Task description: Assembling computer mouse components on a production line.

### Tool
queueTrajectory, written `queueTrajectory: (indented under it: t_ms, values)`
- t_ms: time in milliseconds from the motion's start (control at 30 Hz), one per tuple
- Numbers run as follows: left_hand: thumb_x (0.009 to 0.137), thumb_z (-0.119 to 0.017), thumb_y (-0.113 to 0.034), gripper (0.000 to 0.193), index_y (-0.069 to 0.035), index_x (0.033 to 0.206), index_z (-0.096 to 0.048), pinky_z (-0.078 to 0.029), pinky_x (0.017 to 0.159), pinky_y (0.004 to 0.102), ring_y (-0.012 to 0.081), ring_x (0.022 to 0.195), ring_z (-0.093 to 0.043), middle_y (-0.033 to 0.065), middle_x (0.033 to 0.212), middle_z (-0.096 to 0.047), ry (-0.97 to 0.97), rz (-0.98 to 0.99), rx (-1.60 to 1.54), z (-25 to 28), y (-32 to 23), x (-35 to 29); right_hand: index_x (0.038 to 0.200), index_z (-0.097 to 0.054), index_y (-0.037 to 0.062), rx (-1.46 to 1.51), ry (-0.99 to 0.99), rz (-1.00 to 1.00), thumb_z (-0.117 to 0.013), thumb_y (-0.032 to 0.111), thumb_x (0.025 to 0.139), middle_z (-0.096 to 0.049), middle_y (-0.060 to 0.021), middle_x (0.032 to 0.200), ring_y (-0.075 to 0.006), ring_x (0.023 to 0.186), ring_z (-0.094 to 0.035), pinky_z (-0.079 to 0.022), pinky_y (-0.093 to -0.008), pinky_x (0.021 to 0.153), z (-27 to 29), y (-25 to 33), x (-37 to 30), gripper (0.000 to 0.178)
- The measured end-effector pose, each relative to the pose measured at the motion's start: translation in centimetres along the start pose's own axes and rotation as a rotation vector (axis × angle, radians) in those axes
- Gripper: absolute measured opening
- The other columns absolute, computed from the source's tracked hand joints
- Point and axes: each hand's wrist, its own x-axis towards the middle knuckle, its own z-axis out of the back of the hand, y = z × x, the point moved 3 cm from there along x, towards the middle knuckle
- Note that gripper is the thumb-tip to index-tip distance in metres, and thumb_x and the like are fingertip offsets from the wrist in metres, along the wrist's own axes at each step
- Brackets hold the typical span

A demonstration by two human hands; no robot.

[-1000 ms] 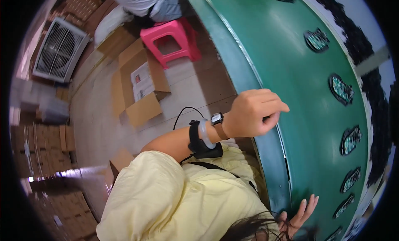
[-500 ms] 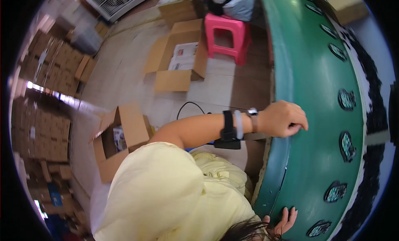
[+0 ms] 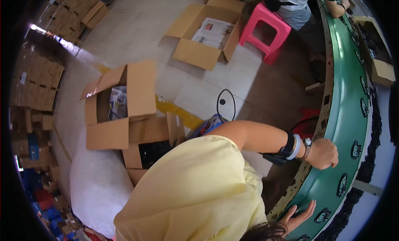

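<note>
In the head view, my left hand (image 3: 322,153) was over the near edge of the long green bench (image 3: 346,120), its fingers curled in toward the palm; I could not tell whether they held anything. On that wrist I wore a watch (image 3: 307,142), a pale ring (image 3: 296,146) and a black strap (image 3: 288,146) with a dark block attached. My right hand (image 3: 298,218) was lower down at the same bench, fingers extended and thumb spread away from them; whether the palm pressed on the surface I could not tell.

The dark, rounded pieces with green patches lay in a spaced row along the far side of the bench. One piece (image 3: 356,150) was near my left hand, apart from it; another piece (image 3: 322,215) lay just beyond my right fingertips, and a third piece (image 3: 342,185) lay between those two.

Up the bench, a carton (image 3: 383,71) of dark items stood at the far edge, near a co-worker's hand (image 3: 344,2). That co-worker was by a pink stool (image 3: 279,28). On the floor were an open box (image 3: 196,54) with printed paper inside, a second open box (image 3: 141,87) and a bulging white bag (image 3: 97,187).
</note>
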Motion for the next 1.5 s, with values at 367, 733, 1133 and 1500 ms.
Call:
queueTrajectory:
  t_ms: [367,733,1133,1500]
  values:
    - [0.065,-0.065,-0.01,0.018,-0.009,0.082,-0.058,-0.041,0.062,0.0303,0.0184,0.068,-0.049,0.0014,0.067,-0.044,-0.015,-0.083,-0.275,1.2,0.7,0.2,0.126,-0.04,-0.0036,0.018,0.101,-0.327,-0.05,0.024,0.086,-0.036,-0.0245,0.133,-0.0421,0.123,-0.036,-0.026,-0.0497,0.103,0.0,0.1,2.1,0.049]
    - [0.06,-0.065,-0.005,0.03,-0.009,0.09,-0.066,-0.047,0.062,0.0309,0.0196,0.067,-0.056,0.0032,0.079,-0.06,0.28,-0.077,-0.228,1.3,0.9,2.2,0.114,-0.051,0.0031,0.112,0.085,-0.38,-0.061,0.024,0.075,-0.041,-0.0213,0.125,-0.0428,0.119,-0.038,-0.027,-0.058,0.099,0.1,-1.6,1.7,0.045]
    - [0.065,-0.051,0.006,0.023,-0.004,0.082,-0.063,-0.045,0.066,0.0367,0.0288,0.07,-0.056,0.0125,0.077,-0.06,0.37,-0.005,-0.015,0.1,-0.3,3.3,0.114,-0.055,0.013,0.328,-0.01,-0.496,-0.062,0.025,0.08,-0.048,-0.0087,0.118,-0.0242,0.121,-0.04,-0.028,-0.0472,0.099,1.0,-3.8,1.9,0.037]
    - [0.09,-0.045,-0.029,0.032,-0.001,0.09,-0.06,-0.044,0.076,0.0474,0.0352,0.085,-0.055,0.0216,0.092,-0.057,0.939,0.105,0.286,0.3,0.7,4.5,0.098,-0.054,0.0101,0.31,-0.373,-0.508,-0.058,0.022,0.074,-0.049,-0.0073,0.114,-0.0245,0.111,-0.045,-0.032,-0.0422,0.095,-4.0,-3.2,1.3,0.027]
